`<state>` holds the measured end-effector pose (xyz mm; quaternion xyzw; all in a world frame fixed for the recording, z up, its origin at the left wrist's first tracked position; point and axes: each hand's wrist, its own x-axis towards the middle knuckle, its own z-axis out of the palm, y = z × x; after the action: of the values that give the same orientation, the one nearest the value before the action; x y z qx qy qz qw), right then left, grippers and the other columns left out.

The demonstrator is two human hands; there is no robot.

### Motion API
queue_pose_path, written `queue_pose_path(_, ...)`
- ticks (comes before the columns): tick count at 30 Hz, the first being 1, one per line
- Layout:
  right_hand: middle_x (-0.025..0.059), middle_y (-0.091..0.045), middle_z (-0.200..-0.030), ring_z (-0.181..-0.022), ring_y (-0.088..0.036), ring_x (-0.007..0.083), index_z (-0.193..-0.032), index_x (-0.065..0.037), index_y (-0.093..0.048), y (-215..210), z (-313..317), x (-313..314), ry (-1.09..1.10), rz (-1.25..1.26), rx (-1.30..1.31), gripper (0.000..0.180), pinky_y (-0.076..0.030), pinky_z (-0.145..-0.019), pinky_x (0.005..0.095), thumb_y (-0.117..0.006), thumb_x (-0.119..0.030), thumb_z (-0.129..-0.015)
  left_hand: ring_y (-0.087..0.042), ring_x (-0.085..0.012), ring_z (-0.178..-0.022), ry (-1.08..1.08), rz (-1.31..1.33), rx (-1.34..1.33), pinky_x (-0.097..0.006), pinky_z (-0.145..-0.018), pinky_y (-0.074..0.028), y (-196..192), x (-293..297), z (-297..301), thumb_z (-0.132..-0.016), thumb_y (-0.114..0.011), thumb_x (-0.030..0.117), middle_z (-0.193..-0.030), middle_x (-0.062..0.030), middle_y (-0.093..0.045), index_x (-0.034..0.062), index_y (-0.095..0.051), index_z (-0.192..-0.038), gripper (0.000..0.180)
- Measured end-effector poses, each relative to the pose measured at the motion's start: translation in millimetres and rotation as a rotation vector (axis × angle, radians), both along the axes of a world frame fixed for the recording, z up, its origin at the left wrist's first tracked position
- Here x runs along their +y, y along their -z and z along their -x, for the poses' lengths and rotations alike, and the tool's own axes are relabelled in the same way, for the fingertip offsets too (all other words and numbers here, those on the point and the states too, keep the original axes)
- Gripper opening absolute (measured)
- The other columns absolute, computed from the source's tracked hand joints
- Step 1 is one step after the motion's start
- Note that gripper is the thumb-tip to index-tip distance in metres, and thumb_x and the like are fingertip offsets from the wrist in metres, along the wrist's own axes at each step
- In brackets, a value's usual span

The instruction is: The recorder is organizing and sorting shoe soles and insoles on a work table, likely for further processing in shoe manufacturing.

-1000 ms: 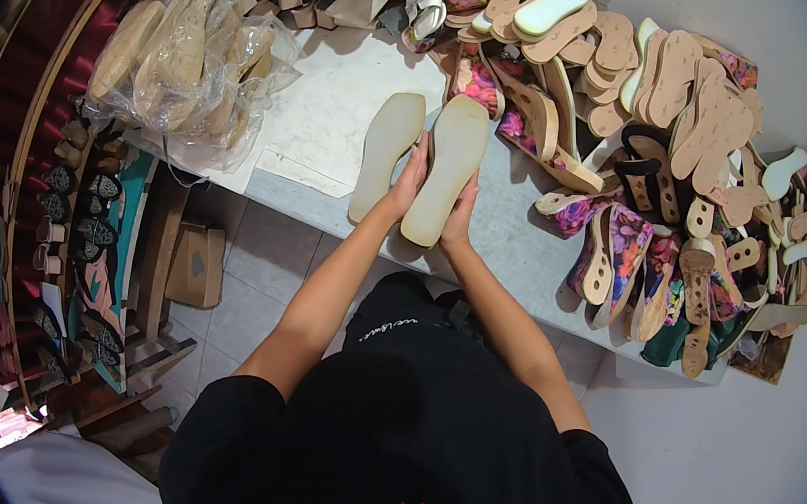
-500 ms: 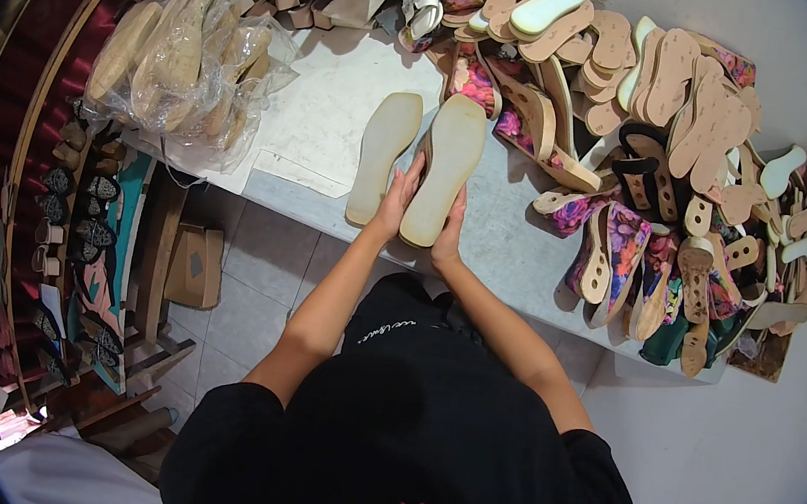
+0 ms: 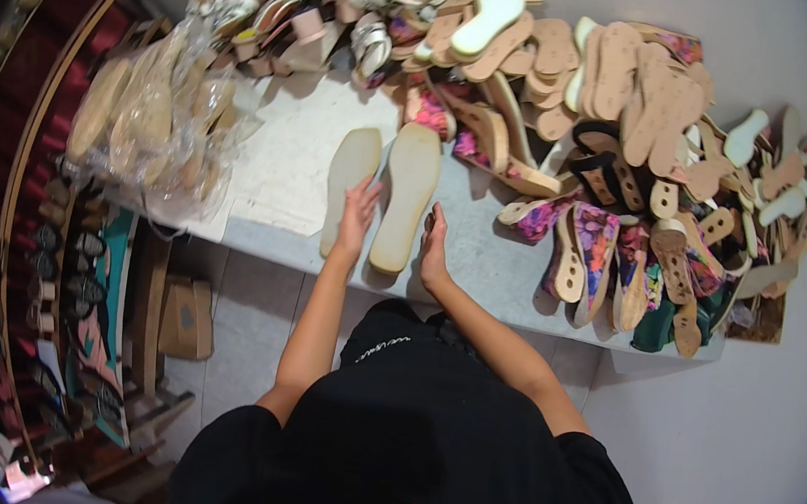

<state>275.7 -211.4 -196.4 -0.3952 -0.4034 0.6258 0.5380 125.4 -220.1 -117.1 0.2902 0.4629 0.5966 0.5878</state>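
Two pale, sole-shaped pieces stand side by side near the table's front edge, a left sole (image 3: 354,157) and a right sole (image 3: 405,192). Over the inner side of the left one lies my left hand (image 3: 356,218), its fingers apart and stretched forward; whether it presses on the sole I cannot tell. Just to the right of the other sole is my right hand (image 3: 435,252), fingers extended, with a small gap between hand and sole. Neither hand grips anything.
Wrapped in clear plastic, wedge soles (image 3: 145,115) stand at the left. Floral wedges (image 3: 592,255) and a heap of tan insoles (image 3: 658,107) crowd the right. Strappy sandals (image 3: 328,1) line the back. A shoe rack (image 3: 83,273) and cardboard box (image 3: 187,318) are at lower left.
Both hands have let go of the right sole, which now stands on the table. My left hand has shifted left over the other sole; my right hand has drawn slightly away. The whole view has shifted.
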Motion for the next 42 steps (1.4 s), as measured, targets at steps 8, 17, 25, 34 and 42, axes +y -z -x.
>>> queue_pose_path(8, 0.0043, -0.059, -0.086, -0.075, -0.057, 0.0113, -0.102, -0.003, -0.054, -114.3, -77.8, 29.7, 0.026, -0.046, 0.000, 0.019, -0.043, -0.068, 0.0233, -0.049, -0.016, -0.089, -0.041, -0.0158, -0.109, -0.452, -0.235, 0.382, -0.036, -0.093, -0.029, -83.1, 52.2, -41.1, -0.087, -0.047, 0.023, -0.118, -0.0045, -0.046, 0.0095, -0.043, -0.113, 0.030)
queue_pose_path(17, 0.0042, -0.055, -0.088, -0.080, -0.055, 0.0108, -0.098, -0.001, -0.052, -173.1, -211.3, 50.1, 0.315, -0.206, 0.132, 0.013, -0.048, -0.073, 0.0255, -0.047, -0.008, -0.088, -0.046, -0.0109, -0.099, -0.198, -0.480, 0.252, -0.024, -0.082, -0.036, -138.4, 91.7, -182.7, -0.086, -0.046, 0.014, -0.112, -0.0044, -0.052, 0.0064, -0.050, -0.107, 0.022)
queue_pose_path(25, 0.0038, -0.056, -0.081, -0.074, -0.055, 0.0103, -0.096, -0.001, -0.053, -228.5, -394.2, 69.9, 0.492, -0.354, 0.036, 0.013, -0.048, -0.071, 0.0246, -0.048, -0.008, -0.087, -0.048, -0.0125, -0.096, -0.031, -0.472, 0.160, -0.026, -0.086, -0.036, -142.1, 122.6, -356.1, -0.084, -0.047, 0.005, -0.108, -0.0084, -0.052, 0.0016, -0.051, -0.097, 0.013)
queue_pose_path(34, 0.0037, -0.056, -0.084, -0.073, -0.054, 0.0098, -0.097, -0.001, -0.052, -256.1, -587.9, 116.8, 0.610, -0.332, -0.156, 0.013, -0.045, -0.068, 0.0224, -0.049, -0.008, -0.087, -0.053, -0.0154, -0.085, 0.244, -0.705, 0.479, -0.027, -0.076, -0.041, -174.8, 244.1, -550.6, -0.082, -0.054, 0.016, -0.092, -0.0069, -0.056, 0.0003, -0.054, -0.095, 0.020)
queue_pose_path(42, 0.0167, -0.048, -0.103, -0.087, -0.053, 0.0208, -0.114, 0.005, -0.039, -296.7, -692.2, 237.1, 0.717, -0.414, -0.599, 0.048, -0.045, -0.077, 0.0317, -0.061, -0.018, -0.079, -0.057, -0.0207, -0.083, 0.379, -0.335, 0.899, -0.029, -0.072, -0.046, -175.5, 396.7, -673.2, -0.071, -0.067, 0.026, -0.097, -0.0149, -0.056, -0.0038, -0.045, -0.109, 0.053)
